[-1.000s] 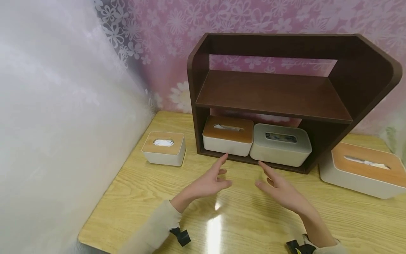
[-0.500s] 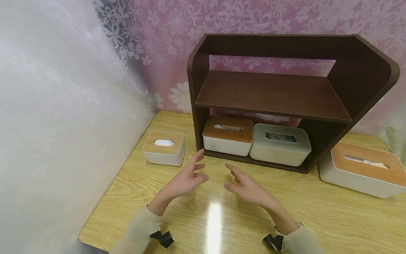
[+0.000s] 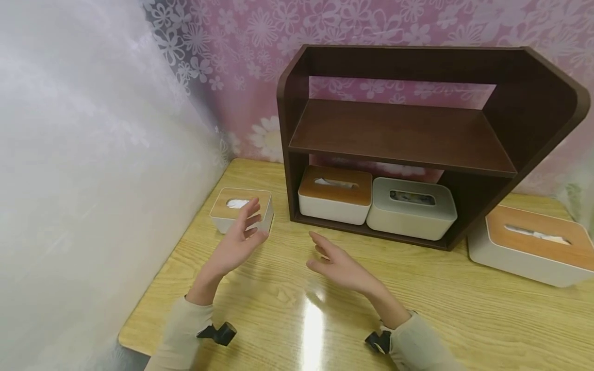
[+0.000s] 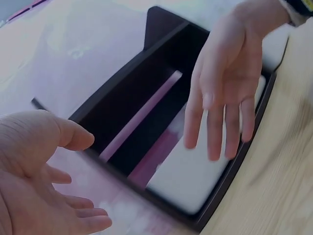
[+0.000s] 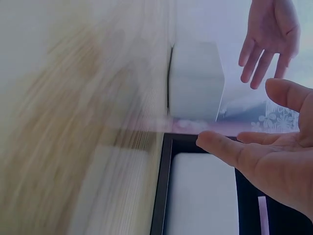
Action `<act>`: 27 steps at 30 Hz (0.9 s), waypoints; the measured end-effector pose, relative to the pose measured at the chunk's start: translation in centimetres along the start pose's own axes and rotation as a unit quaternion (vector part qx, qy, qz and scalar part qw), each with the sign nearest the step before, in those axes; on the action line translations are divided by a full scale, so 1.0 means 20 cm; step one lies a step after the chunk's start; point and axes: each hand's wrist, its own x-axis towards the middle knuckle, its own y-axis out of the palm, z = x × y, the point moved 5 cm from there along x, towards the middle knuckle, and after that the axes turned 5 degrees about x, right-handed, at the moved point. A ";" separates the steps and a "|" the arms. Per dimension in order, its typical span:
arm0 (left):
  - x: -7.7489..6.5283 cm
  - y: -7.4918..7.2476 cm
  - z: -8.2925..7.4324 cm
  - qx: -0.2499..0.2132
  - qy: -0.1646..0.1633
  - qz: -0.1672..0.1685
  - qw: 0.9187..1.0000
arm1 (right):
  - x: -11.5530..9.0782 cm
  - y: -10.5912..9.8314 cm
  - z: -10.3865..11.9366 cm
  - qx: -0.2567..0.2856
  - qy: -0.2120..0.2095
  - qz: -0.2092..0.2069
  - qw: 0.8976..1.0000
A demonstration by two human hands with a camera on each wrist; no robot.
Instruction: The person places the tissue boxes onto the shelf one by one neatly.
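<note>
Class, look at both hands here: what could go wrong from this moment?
The left hand might nudge the small tissue box, which it partly covers in the head view. The box stands near the left edge of the table, so a leftward push might overhang it. The right hand might knock the dark shelf by swinging forward.

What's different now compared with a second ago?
Both hands have moved left: the left hand went from in front of the shelf unit to overlap the small tissue box in the head view, and the right hand followed. Nothing was taken hold of or let go; both hands are empty. The shelf unit, its two boxes and the large box at right stayed put.
</note>
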 end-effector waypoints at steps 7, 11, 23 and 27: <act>0.00 -0.17 0.07 0.039 -0.008 -0.073 0.997 | 0.08 0.03 0.04 0.030 -0.008 -0.012 0.999; -0.03 -0.25 0.14 0.065 -0.020 -0.109 0.992 | 0.12 0.09 0.03 0.059 -0.001 -0.013 0.998; -0.04 -0.44 0.37 0.074 -0.135 -0.136 0.979 | 0.25 0.22 0.03 0.098 0.019 -0.010 0.995; 0.01 -0.43 0.41 0.044 -0.155 -0.114 0.980 | 0.30 0.20 0.02 0.097 0.026 -0.021 0.995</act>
